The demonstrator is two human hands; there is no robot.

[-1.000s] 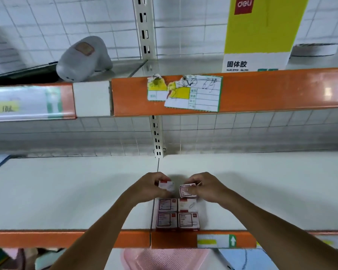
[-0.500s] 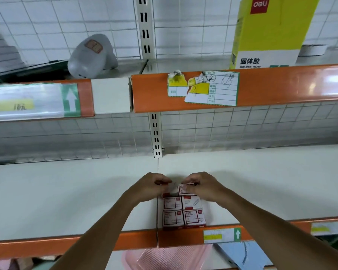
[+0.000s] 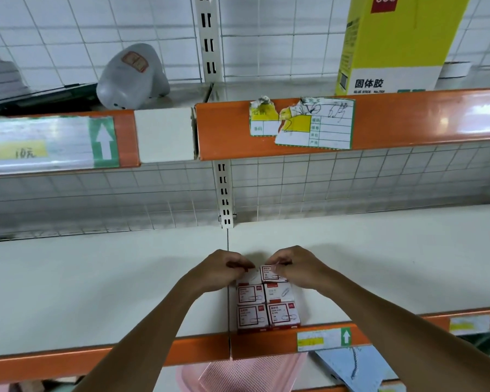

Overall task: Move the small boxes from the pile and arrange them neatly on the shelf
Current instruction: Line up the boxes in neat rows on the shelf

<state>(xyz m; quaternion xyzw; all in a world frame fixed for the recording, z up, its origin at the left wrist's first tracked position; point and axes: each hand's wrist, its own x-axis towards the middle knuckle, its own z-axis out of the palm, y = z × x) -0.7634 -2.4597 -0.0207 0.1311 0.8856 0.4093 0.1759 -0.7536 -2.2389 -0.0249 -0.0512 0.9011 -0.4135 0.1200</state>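
Bright even light, glare on orange rail (image 3: 436, 117), wide-angle edge bowing

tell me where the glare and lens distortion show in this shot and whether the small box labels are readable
Head view: glare washes out the upper shelf's price strip at left and the orange rail at right; wide-angle bending curves the shelf edges; labels on the small boxes are soft, print unreadable; hands cast faint shadows.
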